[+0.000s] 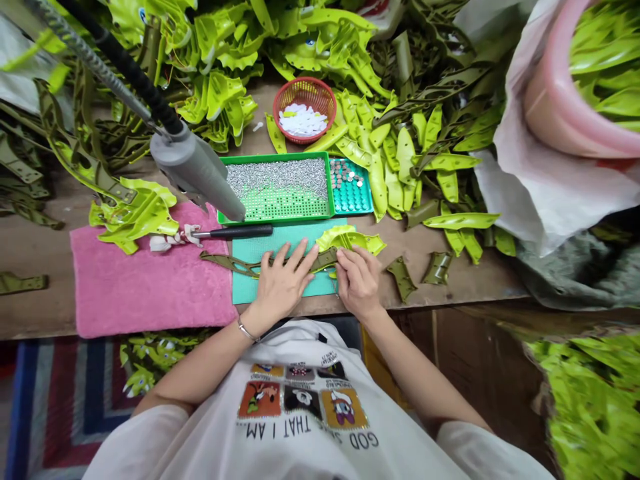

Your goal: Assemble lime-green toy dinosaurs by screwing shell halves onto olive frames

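My left hand (283, 283) lies flat with fingers spread, pressing on a long olive-green plastic strip (225, 260) with cut-outs. The strip rests over a turquoise mat (250, 290). At the strip's right end my right hand (359, 283) is closed, its fingertips pinched together; what they hold is hidden. A lime-green moulded plastic piece (345, 235) with a wavy edge lies just beyond the fingertips, against the strip. Two short olive plastic pieces, one curved (401, 279) and one further right (437, 268), lie to the right of my right hand.
A green tray (280, 219) of small metal screws stands ahead, beside a teal tray (353, 197) with small discs. A grey powered screwdriver (200, 173) hangs at left. A black-handled tool (240, 231) crosses the pink cloth (155, 293). Behind stand a red basket (305, 87) and heaped plastic parts.
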A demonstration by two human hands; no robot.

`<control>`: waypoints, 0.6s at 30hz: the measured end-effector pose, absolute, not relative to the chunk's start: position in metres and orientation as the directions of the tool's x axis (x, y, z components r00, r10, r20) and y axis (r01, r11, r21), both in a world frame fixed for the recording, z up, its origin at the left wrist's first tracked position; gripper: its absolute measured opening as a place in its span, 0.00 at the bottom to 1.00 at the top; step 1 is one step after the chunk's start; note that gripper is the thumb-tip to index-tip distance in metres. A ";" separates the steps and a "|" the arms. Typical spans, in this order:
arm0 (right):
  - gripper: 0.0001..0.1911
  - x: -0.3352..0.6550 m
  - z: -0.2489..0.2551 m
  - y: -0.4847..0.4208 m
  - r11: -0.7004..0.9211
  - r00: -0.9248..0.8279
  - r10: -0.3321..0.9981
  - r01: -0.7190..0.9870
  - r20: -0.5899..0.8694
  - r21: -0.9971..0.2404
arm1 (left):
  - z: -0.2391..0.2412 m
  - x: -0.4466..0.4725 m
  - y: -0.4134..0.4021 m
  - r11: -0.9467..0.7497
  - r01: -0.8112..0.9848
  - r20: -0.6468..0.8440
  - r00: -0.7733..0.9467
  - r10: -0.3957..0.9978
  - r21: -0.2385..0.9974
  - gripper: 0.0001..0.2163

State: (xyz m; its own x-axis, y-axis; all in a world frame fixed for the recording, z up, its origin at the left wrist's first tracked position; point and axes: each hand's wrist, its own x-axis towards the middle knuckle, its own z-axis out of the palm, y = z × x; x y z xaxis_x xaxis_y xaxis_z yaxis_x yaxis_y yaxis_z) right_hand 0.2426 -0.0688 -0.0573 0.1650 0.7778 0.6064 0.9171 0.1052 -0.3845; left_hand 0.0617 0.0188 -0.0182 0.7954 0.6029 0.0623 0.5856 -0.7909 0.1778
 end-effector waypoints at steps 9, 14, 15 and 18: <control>0.15 0.243 -0.058 -0.070 0.045 0.249 0.803 0.880 0.541 -0.472 | -0.018 0.057 0.020 -0.774 0.580 0.097 0.781 0.617 0.255 0.19; 0.14 0.240 -0.054 -0.068 0.021 0.263 0.781 0.895 0.567 -0.445 | -0.014 0.062 0.016 -0.758 0.606 0.111 0.759 0.642 0.241 0.20; 0.13 0.240 -0.053 -0.067 0.004 0.274 0.775 0.898 0.569 -0.439 | -0.014 0.063 0.015 -0.757 0.608 0.107 0.758 0.643 0.238 0.20; 0.12 0.240 -0.052 -0.065 0.003 0.269 0.775 0.903 0.572 -0.429 | -0.014 0.064 0.015 -0.761 0.598 0.098 0.766 0.635 0.251 0.20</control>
State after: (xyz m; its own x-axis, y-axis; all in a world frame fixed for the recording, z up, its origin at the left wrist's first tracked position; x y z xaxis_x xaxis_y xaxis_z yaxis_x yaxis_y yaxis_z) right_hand 0.2396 -0.0647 -0.0515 0.2688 0.7753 0.5716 0.9034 0.0029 -0.4288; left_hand 0.0638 0.0151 -0.0142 0.7665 0.6348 0.0978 0.5983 -0.7610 0.2509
